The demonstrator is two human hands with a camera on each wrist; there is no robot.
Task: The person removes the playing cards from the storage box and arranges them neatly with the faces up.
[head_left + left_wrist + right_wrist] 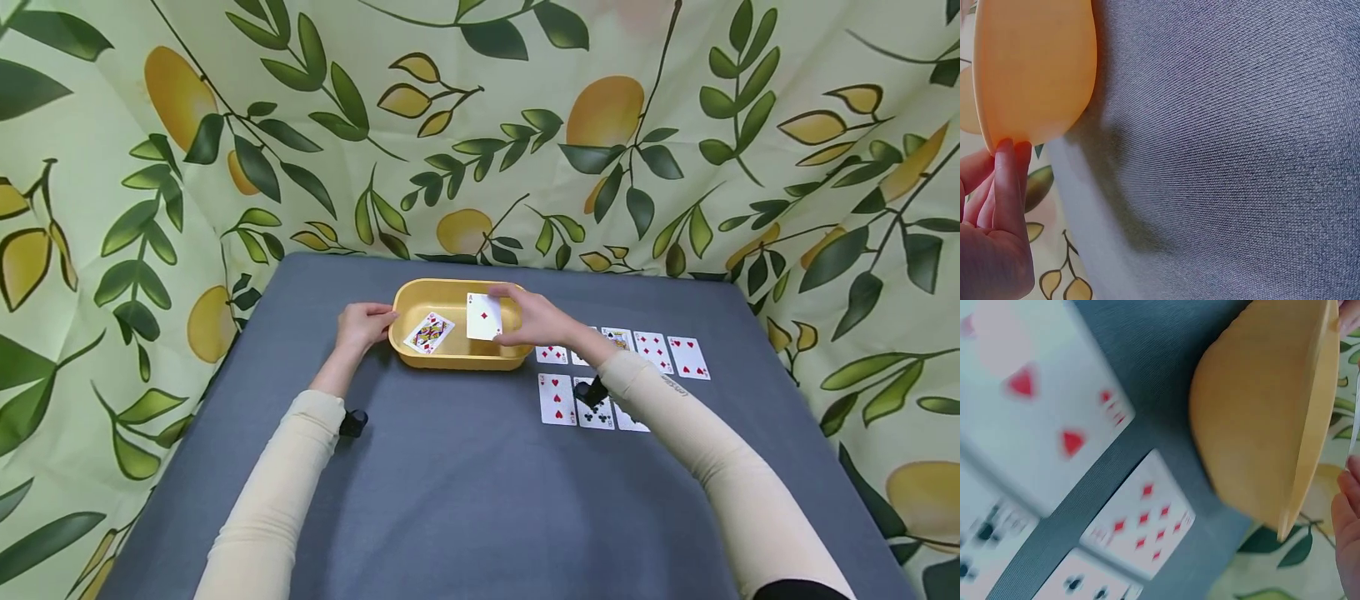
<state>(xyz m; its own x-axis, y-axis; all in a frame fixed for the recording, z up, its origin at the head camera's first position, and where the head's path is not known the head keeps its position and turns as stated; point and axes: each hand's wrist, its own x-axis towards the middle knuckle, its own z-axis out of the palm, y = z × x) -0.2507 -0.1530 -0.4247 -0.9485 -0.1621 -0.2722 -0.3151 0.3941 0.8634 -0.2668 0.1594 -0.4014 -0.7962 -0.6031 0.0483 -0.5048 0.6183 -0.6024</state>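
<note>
My left hand (365, 327) pinches the left end of a yellow oval tub (465, 362) by its rim; the left wrist view shows the fingertips (1005, 150) right on that rim. Inside the tub, a face-card playing card (430, 333) lies tilted, face up. Above the tub's right part, my right hand (534, 318) holds an ace of diamonds (482, 317) upright by its edges, thumb below and fingers above. In the right wrist view only a thin edge of that card (1355, 419) shows, beside part of the hand.
Right of the tub, several playing cards lie face up in two rows, among them a three of hearts (557, 398) and a hearts card (688, 358) at the far end. My right forearm covers some of them. A patterned cloth (465, 167) hangs behind the grey table (465, 483).
</note>
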